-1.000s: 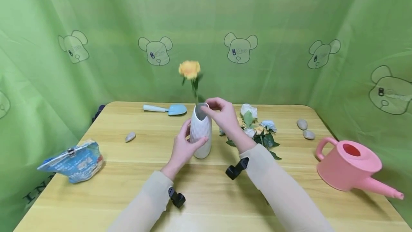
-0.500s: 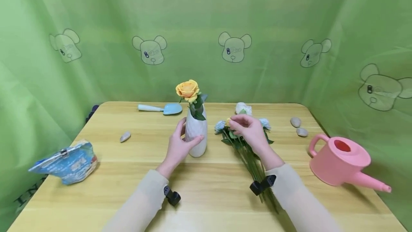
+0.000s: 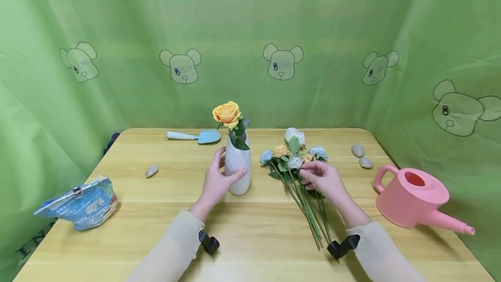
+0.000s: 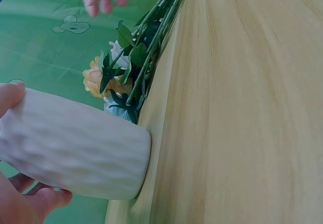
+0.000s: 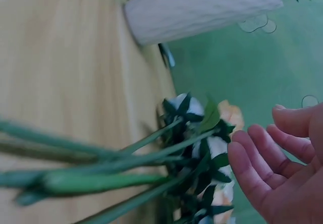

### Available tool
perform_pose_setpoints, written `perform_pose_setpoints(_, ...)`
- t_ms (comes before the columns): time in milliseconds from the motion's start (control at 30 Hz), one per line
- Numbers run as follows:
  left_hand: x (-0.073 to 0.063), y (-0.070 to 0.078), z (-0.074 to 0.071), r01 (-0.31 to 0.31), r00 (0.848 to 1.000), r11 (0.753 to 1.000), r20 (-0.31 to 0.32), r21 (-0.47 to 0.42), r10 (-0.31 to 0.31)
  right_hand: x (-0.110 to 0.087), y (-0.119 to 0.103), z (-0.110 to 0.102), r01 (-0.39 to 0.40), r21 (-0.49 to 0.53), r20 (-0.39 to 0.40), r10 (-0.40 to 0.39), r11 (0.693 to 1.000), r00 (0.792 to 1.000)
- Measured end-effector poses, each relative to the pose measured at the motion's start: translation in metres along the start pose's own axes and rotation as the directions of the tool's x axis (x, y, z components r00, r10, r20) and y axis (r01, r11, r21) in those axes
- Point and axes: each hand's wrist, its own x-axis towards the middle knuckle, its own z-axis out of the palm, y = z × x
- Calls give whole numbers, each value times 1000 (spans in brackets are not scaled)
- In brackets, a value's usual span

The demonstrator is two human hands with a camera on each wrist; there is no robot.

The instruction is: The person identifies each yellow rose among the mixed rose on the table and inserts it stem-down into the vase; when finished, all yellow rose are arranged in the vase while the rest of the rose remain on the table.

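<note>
My left hand (image 3: 217, 181) grips the white textured vase (image 3: 238, 166), which stands upright on the table; the thumb lies across its front. A yellow rose (image 3: 227, 114) with green leaves rises out of the vase's mouth. To the right lies a bunch of white, blue and yellow artificial flowers (image 3: 295, 162), their green stems (image 3: 309, 216) pointing toward the front. Over the flower heads hovers my right hand (image 3: 325, 180), beside a pale bloom. In the right wrist view that hand (image 5: 282, 158) has loosely bent fingers and holds nothing.
A light blue trowel (image 3: 209, 136) lies at the back left, a grey stone (image 3: 151, 170) nearer. At far left stands a clipped blue bag (image 3: 88, 203). Two stones (image 3: 358, 150) and a pink watering can (image 3: 412, 197) are on the right. A green curtain (image 3: 235, 21) surrounds the table.
The yellow rose has sunk lower into the vase. My right hand has left the vase's mouth and moved right to the flower bunch. The left hand stays around the vase.
</note>
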Motion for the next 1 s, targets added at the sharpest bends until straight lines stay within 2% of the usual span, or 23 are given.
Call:
perform_pose_setpoints(233, 2, -1, -1, -1, 1000, 1000, 6, 3, 1, -7, 15, 1, -108, 17, 61, 107, 994, 992)
perform_pose_setpoints(367, 2, -1, -1, 7, 1000, 1000, 9, 8, -7, -8, 18, 3, -136, 13, 75, 134, 991, 988)
perform_pose_setpoints(567, 1, -1, 0, 11, 1000, 1000, 5, 21, -11, -6, 23, 3, -149, 2, 91, 148, 989, 985)
perform_pose_setpoints(767, 0, 1, 0, 26, 999, 1000, -21, 5, -26, -2, 24, 7, -138, -58, 113, 144, 989, 983)
perform_pose_setpoints(1000, 0, 1, 0, 38, 999, 999, -28, 12, -37, 0, 25, 12, -134, -110, 96, 145, 985, 985)
